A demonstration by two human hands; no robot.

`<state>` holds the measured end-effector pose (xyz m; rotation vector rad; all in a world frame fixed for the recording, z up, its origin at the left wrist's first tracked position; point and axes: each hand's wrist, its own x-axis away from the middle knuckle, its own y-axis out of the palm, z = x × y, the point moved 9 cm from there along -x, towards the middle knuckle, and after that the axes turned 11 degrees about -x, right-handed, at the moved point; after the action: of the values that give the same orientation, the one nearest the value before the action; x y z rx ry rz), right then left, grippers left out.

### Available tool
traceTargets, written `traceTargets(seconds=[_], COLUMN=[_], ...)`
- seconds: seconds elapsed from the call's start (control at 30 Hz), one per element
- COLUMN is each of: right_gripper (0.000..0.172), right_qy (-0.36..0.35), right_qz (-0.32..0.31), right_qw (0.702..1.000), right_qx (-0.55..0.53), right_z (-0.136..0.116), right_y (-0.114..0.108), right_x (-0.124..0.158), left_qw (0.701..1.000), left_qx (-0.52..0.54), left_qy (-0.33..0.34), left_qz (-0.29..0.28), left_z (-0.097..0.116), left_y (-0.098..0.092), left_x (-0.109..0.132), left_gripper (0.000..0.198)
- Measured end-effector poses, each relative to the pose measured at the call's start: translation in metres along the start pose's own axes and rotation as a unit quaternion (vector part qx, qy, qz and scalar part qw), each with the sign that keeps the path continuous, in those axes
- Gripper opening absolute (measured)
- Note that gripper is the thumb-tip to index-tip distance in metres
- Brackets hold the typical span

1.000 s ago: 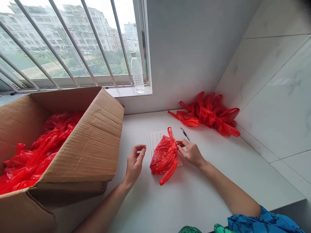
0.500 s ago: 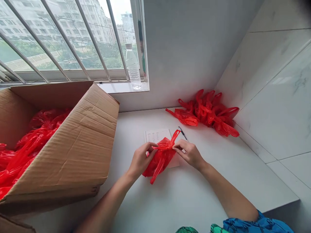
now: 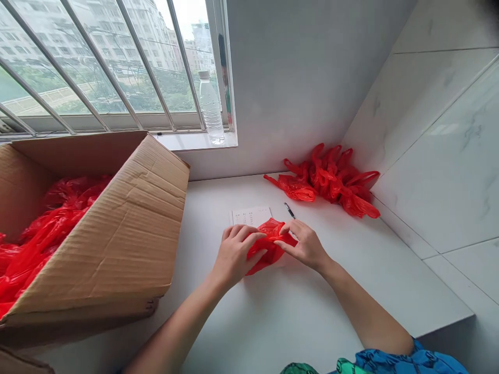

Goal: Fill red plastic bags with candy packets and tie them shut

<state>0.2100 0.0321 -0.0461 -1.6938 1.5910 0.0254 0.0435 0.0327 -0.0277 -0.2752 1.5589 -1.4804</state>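
A small crumpled red plastic bag (image 3: pixel 270 243) lies on the white counter (image 3: pixel 296 306), partly over a sheet of white paper (image 3: pixel 251 215). My left hand (image 3: pixel 235 253) covers the bag's left side with its fingers curled over the plastic. My right hand (image 3: pixel 305 244) pinches the bag's right side. Both hands press the bag down into a tight bundle between them.
A large open cardboard box (image 3: pixel 113 228) with several red bags (image 3: pixel 42 223) inside stands at the left. A heap of bundled red bags (image 3: pixel 331 179) lies in the far corner. A pen (image 3: pixel 289 210) rests beside the paper. A water bottle (image 3: pixel 211 106) stands on the window sill.
My left hand came in from the left and took hold of the bag. The bag's loose handles have been gathered in, and the bag is now squeezed smaller under both hands.
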Motion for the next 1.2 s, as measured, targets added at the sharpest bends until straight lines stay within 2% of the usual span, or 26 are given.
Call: traceTargets(seconds=[0.07, 0.13, 0.23, 0.37, 0.43, 0.53, 0.63, 0.7, 0.77, 0.83, 0.87, 0.93, 1.0, 1.07, 1.13, 1.2], right_gripper=[0.008, 0.010, 0.017, 0.016, 0.014, 0.013, 0.027, 0.028, 0.026, 0.023, 0.023, 0.025, 0.031, 0.034, 0.029, 0.026], right_qy=[-0.012, -0.008, 0.033, 0.104, 0.113, 0.097, 0.061, 0.046, 0.070, 0.143, 0.191, 0.276, 0.328, 0.356, 0.366, 0.346], right_qz=[-0.014, -0.003, 0.076, 0.175, 0.184, 0.166, 0.128, 0.084, 0.061, 0.085, 0.106, 0.145, 0.181, 0.210, 0.192, 0.128], right_qw=[1.000, 1.000, 0.997, 0.978, 0.973, 0.976, 0.982, 0.985, 0.978, 0.943, 0.908, 0.809, 0.712, 0.651, 0.637, 0.662], right_qx=[0.017, 0.020, 0.010, -0.052, -0.083, -0.104, -0.126, -0.142, -0.186, -0.287, -0.357, -0.498, -0.594, -0.637, -0.650, -0.652], right_z=[-0.004, -0.003, 0.011, 0.034, 0.036, 0.022, 0.002, -0.007, -0.004, 0.014, 0.027, 0.053, 0.073, 0.086, 0.087, 0.075], right_y=[0.006, 0.002, -0.023, -0.051, -0.052, -0.043, -0.031, -0.021, -0.016, -0.018, -0.018, -0.015, -0.012, -0.012, -0.011, -0.012], right_x=[0.000, -0.001, -0.001, 0.006, 0.007, 0.007, 0.007, 0.007, 0.007, 0.008, 0.010, 0.015, 0.020, 0.026, 0.026, 0.020], left_qw=[1.000, 0.999, 0.987, 0.923, 0.903, 0.920, 0.955, 0.978, 0.989, 0.984, 0.980, 0.974, 0.972, 0.971, 0.972, 0.978], left_qx=[-0.023, -0.011, 0.058, 0.194, 0.229, 0.252, 0.222, 0.177, 0.148, 0.160, 0.175, 0.196, 0.182, 0.145, 0.104, 0.077], left_qy=[0.006, -0.023, -0.114, -0.297, -0.325, -0.254, -0.171, -0.094, 0.006, 0.068, 0.076, 0.068, 0.071, 0.089, 0.098, 0.099], left_qz=[-0.003, 0.032, 0.096, 0.148, 0.166, 0.162, 0.100, 0.052, 0.010, -0.030, -0.051, -0.088, -0.130, -0.168, -0.184, -0.169], left_z=[0.006, -0.003, -0.036, -0.097, -0.106, -0.082, -0.043, -0.017, 0.007, 0.017, 0.017, 0.012, 0.009, 0.011, 0.016, 0.023], left_y=[0.005, -0.002, -0.021, -0.029, -0.031, -0.038, -0.042, -0.043, -0.044, -0.042, -0.041, -0.038, -0.037, -0.038, -0.043, -0.050], left_x=[-0.004, -0.004, 0.004, 0.034, 0.043, 0.033, 0.013, 0.001, -0.003, 0.001, 0.004, 0.013, 0.021, 0.027, 0.028, 0.024], left_gripper=[0.016, 0.018, 0.016, 0.021, 0.026, 0.043, 0.066, 0.059, 0.033, 0.027, 0.029, 0.031, 0.033, 0.035, 0.037, 0.038])
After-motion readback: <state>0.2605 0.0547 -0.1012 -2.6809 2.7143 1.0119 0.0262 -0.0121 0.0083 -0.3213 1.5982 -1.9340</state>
